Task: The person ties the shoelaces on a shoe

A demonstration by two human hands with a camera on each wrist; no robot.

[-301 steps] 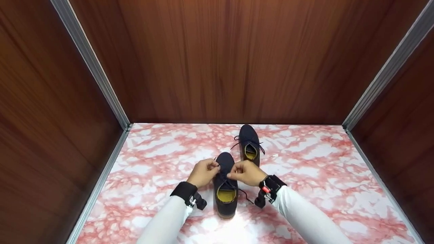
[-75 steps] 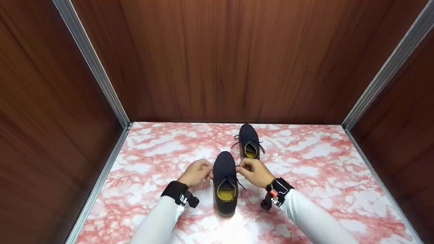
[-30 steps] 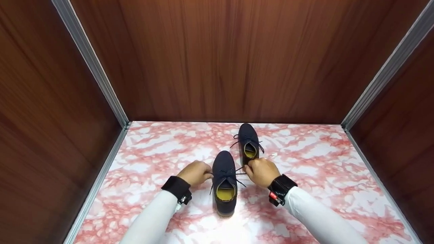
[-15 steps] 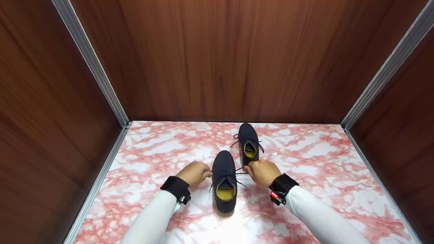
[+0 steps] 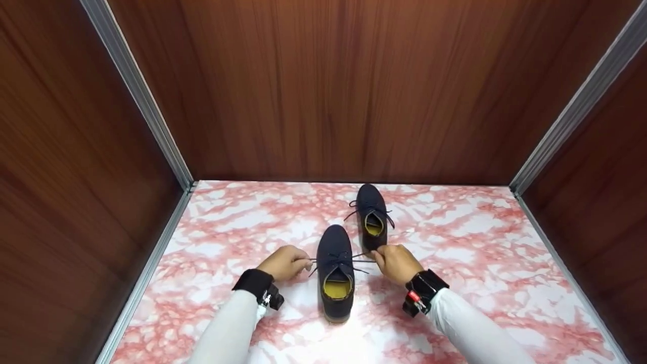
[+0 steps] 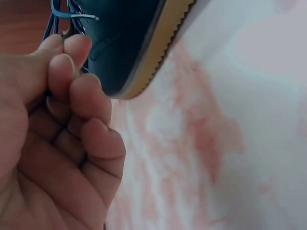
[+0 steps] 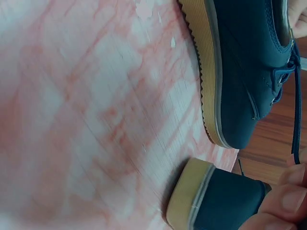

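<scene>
A dark navy lace-up shoe [image 5: 334, 237] with a yellow insole stands on the pink-and-white surface, toe pointing away. My left hand [image 5: 287, 263], left of it, pinches one end of the shoelace [image 6: 60, 10] between thumb and fingertips. On the opposite side my right hand [image 5: 398, 264] grips another stretch of the lace, drawn out sideways from the shoe. In the right wrist view the taut lace [image 7: 297, 110] runs down to those fingertips. A bow knot [image 5: 337, 261] sits at the shoe's throat, with a loose end hanging on each side.
A matching second shoe [image 5: 369, 197] with a tied bow stands further back and to the right, its heel close to my right hand. Brown wood-grain panels [image 5: 323, 101] with metal corner strips [image 5: 146, 101] wall in the marbled surface [image 5: 227, 232].
Ten seconds ago both hands worked over the laces; they have since moved apart to either side, drawing the lace out. Over the last half second they spread slightly further. Both shoes stay put.
</scene>
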